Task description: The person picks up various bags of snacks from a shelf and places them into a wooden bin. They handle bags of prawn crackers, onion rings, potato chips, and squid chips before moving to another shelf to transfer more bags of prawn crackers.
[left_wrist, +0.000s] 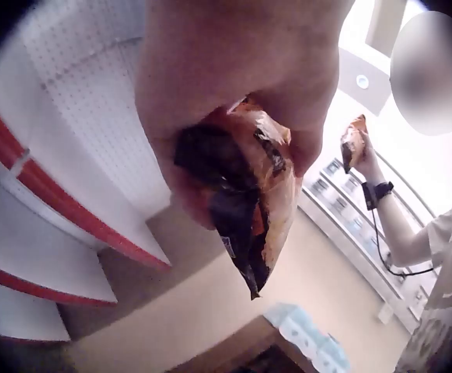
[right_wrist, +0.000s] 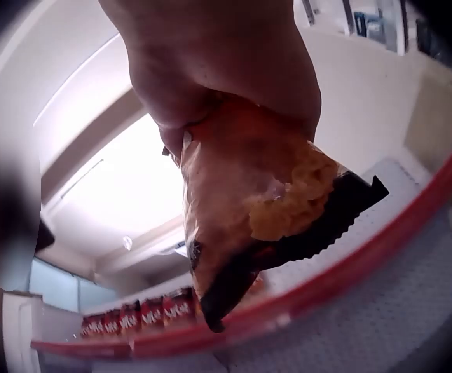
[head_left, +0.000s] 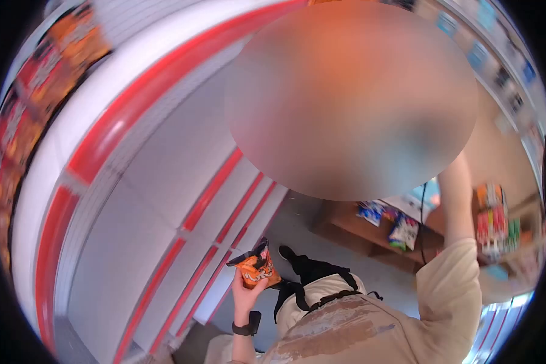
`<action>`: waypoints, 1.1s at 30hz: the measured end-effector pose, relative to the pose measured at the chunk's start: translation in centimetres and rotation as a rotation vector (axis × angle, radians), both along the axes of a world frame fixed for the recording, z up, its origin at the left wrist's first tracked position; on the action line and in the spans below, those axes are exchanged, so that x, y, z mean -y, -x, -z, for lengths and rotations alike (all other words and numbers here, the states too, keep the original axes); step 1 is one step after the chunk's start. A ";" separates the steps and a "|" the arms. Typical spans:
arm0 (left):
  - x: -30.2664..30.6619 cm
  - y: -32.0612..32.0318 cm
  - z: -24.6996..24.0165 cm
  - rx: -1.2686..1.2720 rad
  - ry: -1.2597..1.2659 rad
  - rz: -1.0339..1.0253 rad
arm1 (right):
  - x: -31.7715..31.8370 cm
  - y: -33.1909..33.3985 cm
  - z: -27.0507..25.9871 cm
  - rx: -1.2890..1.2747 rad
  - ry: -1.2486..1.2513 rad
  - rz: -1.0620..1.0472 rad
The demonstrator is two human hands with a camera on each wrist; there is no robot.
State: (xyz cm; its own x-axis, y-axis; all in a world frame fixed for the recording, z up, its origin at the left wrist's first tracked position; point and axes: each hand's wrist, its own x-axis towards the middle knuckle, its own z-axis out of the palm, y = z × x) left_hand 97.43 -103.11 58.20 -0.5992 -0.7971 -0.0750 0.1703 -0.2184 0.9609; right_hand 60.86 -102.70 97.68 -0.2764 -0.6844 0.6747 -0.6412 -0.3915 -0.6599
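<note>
My left hand (head_left: 247,296) grips an orange and black snack bag (head_left: 258,267) low in front of my body. Close up in the left wrist view, the fingers of that hand (left_wrist: 237,85) are curled round the bag (left_wrist: 276,194). My right arm is raised, and a blurred patch hides its hand in the head view. In the right wrist view the right hand (right_wrist: 222,62) grips another orange and black bag (right_wrist: 249,186) by one end, beside a red shelf edge (right_wrist: 327,291). The left wrist view also shows this raised hand (left_wrist: 369,159) with its bag (left_wrist: 354,144).
White shelves with red edges (head_left: 203,197) stand at the left, with orange bags (head_left: 45,76) along an upper one. A row of red packs (right_wrist: 152,312) sits on a shelf in the right wrist view. Other snack bags (head_left: 404,232) lie on a brown unit (head_left: 340,225) at the right.
</note>
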 end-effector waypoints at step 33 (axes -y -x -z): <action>-39.0 27.3 -10.8 0.046 -0.109 1.148 | -54.5 -3.4 28.0 1.334 0.019 0.584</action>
